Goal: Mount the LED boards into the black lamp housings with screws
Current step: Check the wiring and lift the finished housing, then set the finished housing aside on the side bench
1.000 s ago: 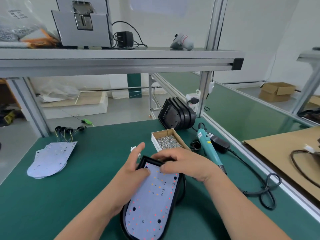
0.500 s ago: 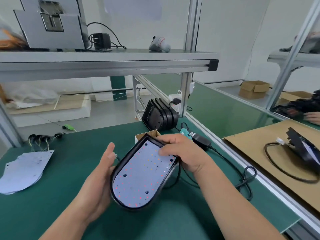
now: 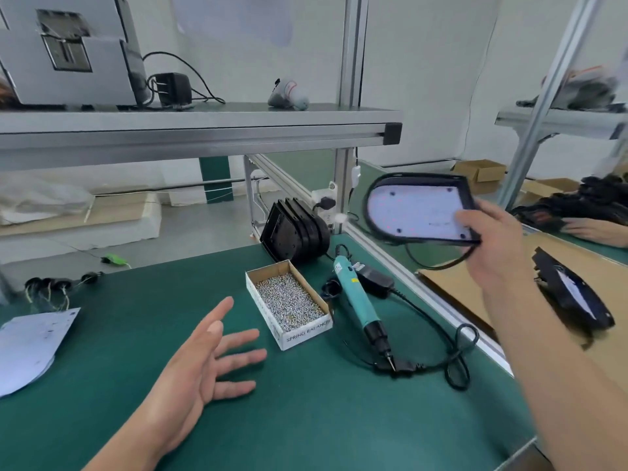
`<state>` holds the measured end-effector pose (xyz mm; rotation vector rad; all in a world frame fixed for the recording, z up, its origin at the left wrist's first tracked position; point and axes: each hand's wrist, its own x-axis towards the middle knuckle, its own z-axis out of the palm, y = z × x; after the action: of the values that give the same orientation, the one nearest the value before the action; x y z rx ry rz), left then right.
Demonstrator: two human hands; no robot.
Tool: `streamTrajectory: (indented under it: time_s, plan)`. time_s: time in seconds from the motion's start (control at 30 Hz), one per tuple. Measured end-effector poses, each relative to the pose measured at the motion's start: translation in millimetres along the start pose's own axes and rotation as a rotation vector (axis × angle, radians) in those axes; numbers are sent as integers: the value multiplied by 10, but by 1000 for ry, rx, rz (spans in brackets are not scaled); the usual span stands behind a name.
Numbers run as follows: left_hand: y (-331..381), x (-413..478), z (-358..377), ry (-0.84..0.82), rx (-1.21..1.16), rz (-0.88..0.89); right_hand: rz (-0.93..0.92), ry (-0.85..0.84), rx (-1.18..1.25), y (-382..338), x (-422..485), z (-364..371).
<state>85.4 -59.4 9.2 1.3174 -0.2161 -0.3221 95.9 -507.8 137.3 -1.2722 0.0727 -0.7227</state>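
Since half a second back, the lamp housing [image 3: 421,180] has swung away from in front of me and out of my left grip [image 3: 200,368]. My right grip [image 3: 492,246] alone holds it now, up at 2 o'clock, pinching its squared end with the thumb on the face of the LED board [image 3: 414,212]. The housing's cable [image 3: 441,263] loops below.

My left grip hangs at 7 o'clock over the green surface [image 3: 306,419], fingers spread, holding nothing.

At 3 o'clock, beneath the lifted housing, lies a cardboard sheet [image 3: 458,294] with a second housing [image 3: 574,294] tilted on it.

At 1 o'clock of my left grip sits the screw box [image 3: 306,334], full of screws [image 3: 289,300]. The teal electric screwdriver [image 3: 356,300] lies just beside it, tip toward me, its black cord [image 3: 455,355] coiled at 4 o'clock.

A stack of empty housings [image 3: 295,232] leans at 12 o'clock, and loose LED boards [image 3: 27,345] lie at 9.
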Motion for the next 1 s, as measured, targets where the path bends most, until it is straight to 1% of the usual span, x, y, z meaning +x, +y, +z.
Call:
streamTrajectory:
  time_s: [0.1,0.2,0.33,0.47,0.53,0.57,0.63,0.67,0.7,0.8,0.9,1.0]
  plan:
    - [-10,14,-9,5,-16,-5,-27,128,-54,18,96,-359]
    - [-13,22,-3,15,-28,-17,-15,257,-171,144,96,-647]
    - [-36,43,-14,21,-48,-30,91,491,-236,391,71,-1013]
    - [-62,43,-24,23,-51,-41,205,578,-353,586,74,-1278]
    - [-56,30,-22,21,-44,-45,242,564,-526,618,73,-1342]
    - [-47,25,-20,23,-39,-51,248,531,-664,621,63,-1364]
    - [-30,19,-21,21,-36,-66,222,440,-1013,591,10,-1377]
    - [-21,15,-20,19,-41,-73,196,404,-1145,575,-28,-1378]
    - [-13,10,-20,17,-46,-78,164,381,-1226,572,-53,-1392]
    - [-4,-2,-25,15,-57,-95,51,383,-1318,557,-154,-1359]
    - [3,-8,-22,13,-79,-111,-169,375,-1428,550,-250,-1308]
    - [9,-13,-28,12,-90,-117,-269,354,-1504,575,-257,-1225]
